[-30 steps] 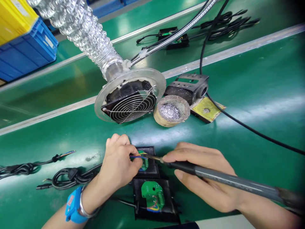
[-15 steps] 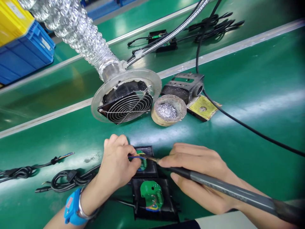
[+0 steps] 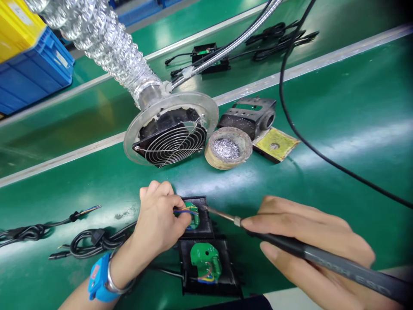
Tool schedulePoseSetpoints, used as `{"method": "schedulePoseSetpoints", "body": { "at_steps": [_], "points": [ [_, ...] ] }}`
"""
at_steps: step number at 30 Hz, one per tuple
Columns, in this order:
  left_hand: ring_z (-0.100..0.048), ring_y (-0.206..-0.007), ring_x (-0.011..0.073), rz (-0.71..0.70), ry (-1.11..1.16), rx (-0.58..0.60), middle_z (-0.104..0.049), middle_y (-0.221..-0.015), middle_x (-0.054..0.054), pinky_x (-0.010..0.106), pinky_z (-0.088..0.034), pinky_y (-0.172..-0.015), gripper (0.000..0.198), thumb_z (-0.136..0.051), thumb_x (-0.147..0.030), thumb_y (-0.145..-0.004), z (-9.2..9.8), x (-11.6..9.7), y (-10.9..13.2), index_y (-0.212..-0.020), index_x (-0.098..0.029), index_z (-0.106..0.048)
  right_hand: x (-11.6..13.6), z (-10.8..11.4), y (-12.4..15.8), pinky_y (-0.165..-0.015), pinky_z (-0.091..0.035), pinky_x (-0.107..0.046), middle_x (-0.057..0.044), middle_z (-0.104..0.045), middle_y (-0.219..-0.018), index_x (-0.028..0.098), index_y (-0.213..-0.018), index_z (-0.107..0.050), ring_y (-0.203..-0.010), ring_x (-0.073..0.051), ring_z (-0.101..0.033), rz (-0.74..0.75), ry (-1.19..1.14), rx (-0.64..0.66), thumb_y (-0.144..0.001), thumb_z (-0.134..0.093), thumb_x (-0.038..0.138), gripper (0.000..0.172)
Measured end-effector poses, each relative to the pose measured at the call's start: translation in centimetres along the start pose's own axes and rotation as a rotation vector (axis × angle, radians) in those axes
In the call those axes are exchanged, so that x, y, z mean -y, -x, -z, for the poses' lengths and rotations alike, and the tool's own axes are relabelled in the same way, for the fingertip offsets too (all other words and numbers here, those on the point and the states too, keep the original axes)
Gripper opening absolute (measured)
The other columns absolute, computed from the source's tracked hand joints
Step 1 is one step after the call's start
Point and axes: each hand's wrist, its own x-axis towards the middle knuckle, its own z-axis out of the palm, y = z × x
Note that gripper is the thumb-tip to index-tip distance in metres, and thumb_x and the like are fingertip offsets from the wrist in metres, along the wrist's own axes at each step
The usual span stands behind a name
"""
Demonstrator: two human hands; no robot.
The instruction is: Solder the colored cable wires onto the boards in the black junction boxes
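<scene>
My left hand (image 3: 158,224) pinches thin coloured wires (image 3: 183,211) against a small green circuit board (image 3: 194,217) that sits in a black case (image 3: 200,227). My right hand (image 3: 309,245) grips a grey soldering iron (image 3: 322,258) like a pen. Its metal tip (image 3: 213,210) points left, just right of the board and clear of it. A second black case (image 3: 226,275) with a green board (image 3: 205,261) lies directly below the first. A blue wrist strap (image 3: 98,277) is on my left wrist.
A fume-extractor fan (image 3: 174,137) on a silver flexible duct (image 3: 106,43) stands behind the work. Beside it are a pot of solder dross (image 3: 228,148), a black iron stand (image 3: 251,116) and a yellow sponge (image 3: 275,145). Coiled black cables (image 3: 93,241) lie left; blue bin (image 3: 32,73) far left.
My right hand has drawn the soldering iron back to the right, lifting its tip off the board. The left hand keeps its pinch on the wires.
</scene>
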Motion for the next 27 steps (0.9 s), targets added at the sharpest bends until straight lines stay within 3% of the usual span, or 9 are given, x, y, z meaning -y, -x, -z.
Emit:
{"method": "schedulePoseSetpoints", "body": {
  "at_steps": [12,20,27],
  "points": [
    [-0.044,-0.084,0.0212,0.002,-0.008,-0.001,-0.055,-0.076,0.002,0.039,-0.026,-0.075,0.01,-0.062,-0.022,-0.074,0.0,0.1,0.0,-0.067,-0.023,-0.07,-0.3,-1.7,-2.0,-0.056,-0.051,-0.023,-0.004,-0.067,-0.075,0.016,-0.099,-0.065,-0.062,-0.011,-0.057,0.015,-0.048,0.076,-0.078,-0.05,0.005,0.028],
    [-0.044,-0.084,0.0209,-0.004,-0.003,-0.007,-0.055,-0.075,0.002,0.039,-0.025,-0.074,0.011,-0.061,-0.022,-0.074,-0.1,0.1,0.0,-0.067,-0.024,-0.07,-0.9,-1.9,-0.9,-0.058,-0.049,-0.025,-0.002,-0.065,-0.077,0.017,-0.101,-0.065,-0.064,-0.012,-0.056,-0.023,-0.097,0.068,-0.077,-0.052,0.007,0.03],
    [-0.045,-0.083,0.0208,-0.004,-0.011,-0.012,-0.055,-0.075,0.002,0.039,-0.023,-0.073,0.011,-0.062,-0.022,-0.074,-0.1,0.1,0.0,-0.067,-0.024,-0.07,-0.7,-1.8,-1.6,-0.056,-0.049,-0.025,-0.002,-0.064,-0.073,0.017,-0.099,-0.066,-0.061,-0.012,-0.056,-0.003,-0.072,0.083,-0.077,-0.051,0.007,0.028]
  ]
}}
